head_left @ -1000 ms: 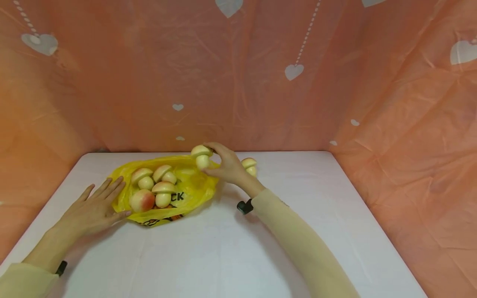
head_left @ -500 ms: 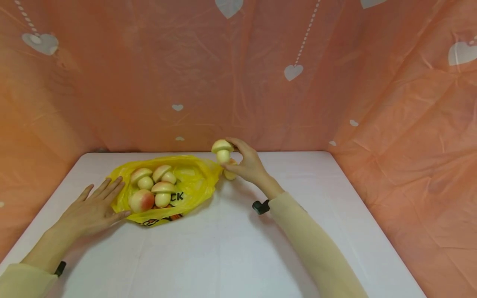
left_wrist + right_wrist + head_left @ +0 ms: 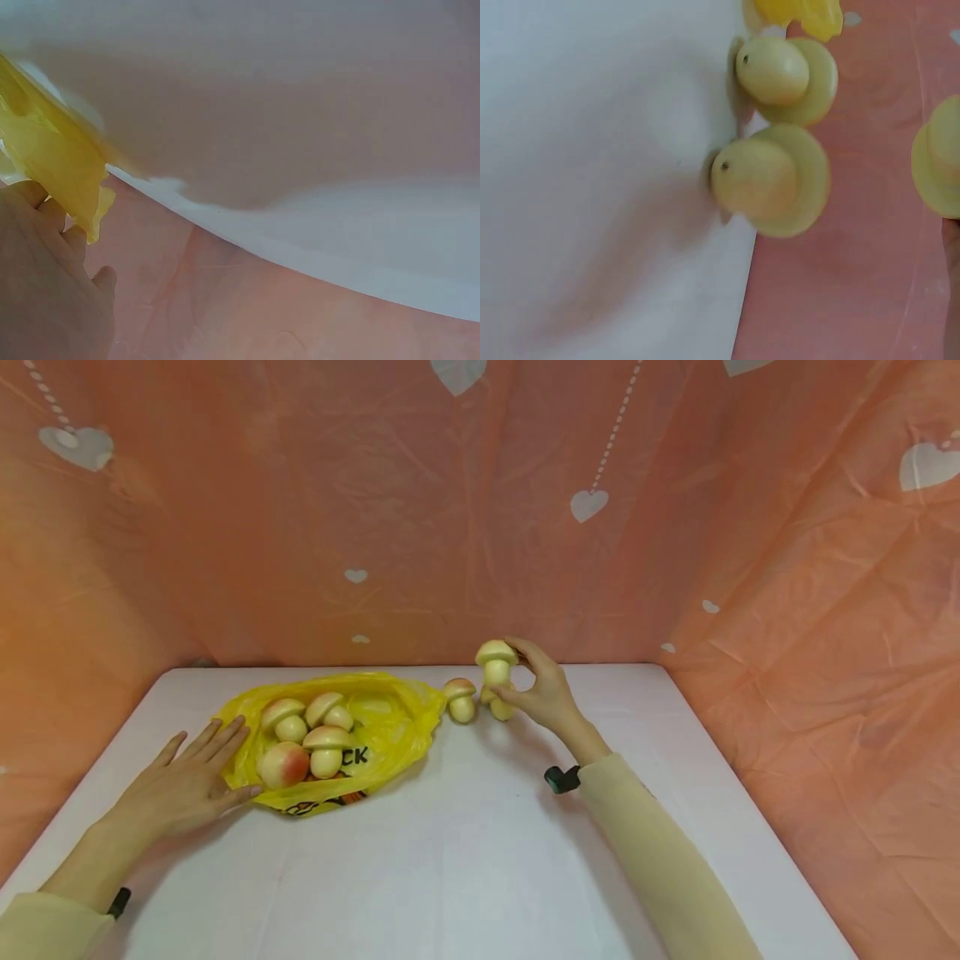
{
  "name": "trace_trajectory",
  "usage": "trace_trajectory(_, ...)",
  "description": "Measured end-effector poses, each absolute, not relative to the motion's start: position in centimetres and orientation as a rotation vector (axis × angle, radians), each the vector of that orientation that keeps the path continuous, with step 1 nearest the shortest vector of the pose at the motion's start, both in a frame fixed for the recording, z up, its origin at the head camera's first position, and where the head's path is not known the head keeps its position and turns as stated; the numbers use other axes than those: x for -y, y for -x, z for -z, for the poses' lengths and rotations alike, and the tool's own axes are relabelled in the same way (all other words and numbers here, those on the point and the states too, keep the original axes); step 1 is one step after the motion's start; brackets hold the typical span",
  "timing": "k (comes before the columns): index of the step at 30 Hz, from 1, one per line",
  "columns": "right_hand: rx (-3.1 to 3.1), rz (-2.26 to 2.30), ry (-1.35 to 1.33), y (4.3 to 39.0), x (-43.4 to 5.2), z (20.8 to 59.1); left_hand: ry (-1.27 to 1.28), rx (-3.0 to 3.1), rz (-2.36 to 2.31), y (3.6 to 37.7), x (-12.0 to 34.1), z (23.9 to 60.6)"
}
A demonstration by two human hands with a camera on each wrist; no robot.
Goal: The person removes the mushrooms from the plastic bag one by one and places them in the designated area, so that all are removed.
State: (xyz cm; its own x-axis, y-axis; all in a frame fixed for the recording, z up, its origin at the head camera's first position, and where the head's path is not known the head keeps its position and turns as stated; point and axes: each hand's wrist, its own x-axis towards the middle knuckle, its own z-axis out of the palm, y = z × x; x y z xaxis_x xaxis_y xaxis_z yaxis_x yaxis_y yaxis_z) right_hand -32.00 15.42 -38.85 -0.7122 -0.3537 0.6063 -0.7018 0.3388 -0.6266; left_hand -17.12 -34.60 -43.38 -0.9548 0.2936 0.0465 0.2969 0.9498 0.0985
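"Left hand first: how does it lie?"

"Fingers straight and spread, thumb out to the side, nothing in its grasp. Its fingertips touch the left edge of the yellow plastic bag; the left wrist view shows them against the film too."

"And what's in the bag?"

"Four cream, mushroom-shaped pieces, bunched in its left part. The back-left mushroom lies nearest the fingers, with the round-capped mushroom in front of it, its stem out of sight. Then come the front mushroom and, behind that, the back-right mushroom. Black lettering shows on the film just right of them."

"Further right?"

"Just beside the bag's right end, the first loose mushroom rests on the white table, red-tinged cap toward the back. The second loose mushroom is next to it, partly covered in the head view. In the right wrist view both turn a stem end with a small dark hole to the camera."

"What covers the second one?"

"The held mushroom, cap up and stem down, raised above the table. The right hand pinches it, fingers at the cap, thumb low by the stem. The right wrist view has it well apart from the two loose ones."
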Motion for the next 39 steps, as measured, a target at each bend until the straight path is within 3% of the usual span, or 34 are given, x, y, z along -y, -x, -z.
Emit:
trace_trajectory(20, 2.488, -1.264, -0.681, 32.2, -21.7, 42.1, 0.454, 3.057, 0.169, 16.8, 34.5, 43.4)
trace_trajectory(39, 2.821, -0.948, -0.709, 33.2, -22.0, 42.9, 0.450, 3.068, 0.182, 16.9, 34.9, 43.5)
